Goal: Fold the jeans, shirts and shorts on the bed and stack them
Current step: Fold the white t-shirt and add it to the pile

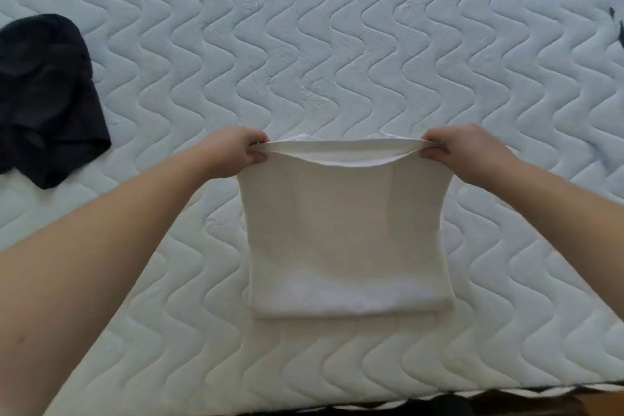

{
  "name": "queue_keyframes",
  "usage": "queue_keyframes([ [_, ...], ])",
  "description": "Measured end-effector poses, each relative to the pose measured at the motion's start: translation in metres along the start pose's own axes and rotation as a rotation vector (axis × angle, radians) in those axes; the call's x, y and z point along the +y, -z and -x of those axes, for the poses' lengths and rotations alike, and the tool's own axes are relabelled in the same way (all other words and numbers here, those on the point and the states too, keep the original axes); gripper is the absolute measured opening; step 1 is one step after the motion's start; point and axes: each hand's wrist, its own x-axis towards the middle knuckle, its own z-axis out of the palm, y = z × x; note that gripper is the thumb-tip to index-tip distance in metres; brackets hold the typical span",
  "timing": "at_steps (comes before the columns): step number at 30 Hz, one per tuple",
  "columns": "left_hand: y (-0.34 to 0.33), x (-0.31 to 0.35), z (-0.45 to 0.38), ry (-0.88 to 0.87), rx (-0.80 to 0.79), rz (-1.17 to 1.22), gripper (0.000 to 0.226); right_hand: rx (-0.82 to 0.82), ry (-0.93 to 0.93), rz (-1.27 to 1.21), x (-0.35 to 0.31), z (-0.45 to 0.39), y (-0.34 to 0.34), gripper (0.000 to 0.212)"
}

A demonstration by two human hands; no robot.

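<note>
Both arms reach out over the bed [337, 44], a pale quilted mattress with a wavy stitch pattern. The left hand [236, 152] pinches the far left corner of a white shirt [344, 230], fingers curled over the fabric with the thumb beneath. The right hand [462, 152] does the same on the far right corner, fingers wrapped tight around the edge. Between the two hands the top edge is pulled taut and lifted off the mattress, sagging a little in the middle, with an inner layer of white cloth showing just under the fold. The shirt is already narrowed into a rectangle; its near end lies flat on the bed close to the mattress edge, where layered edges sit one atop another. Off to the left, well apart from the shirt, a dark garment [47, 98] lies crumpled and unfolded on the mattress; which kind of garment it is I cannot tell. At the near edge a strip of wooden floor [67, 392] shows beyond the mattress.
</note>
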Motion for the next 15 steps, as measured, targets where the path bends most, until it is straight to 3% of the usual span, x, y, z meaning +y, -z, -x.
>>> queue_keyframes([
  [15,-0.034,-0.024,-0.109,0.057,-0.097,-0.188,0.028,-0.087,-0.142,0.121,0.028,-0.11,-0.065,0.028],
])
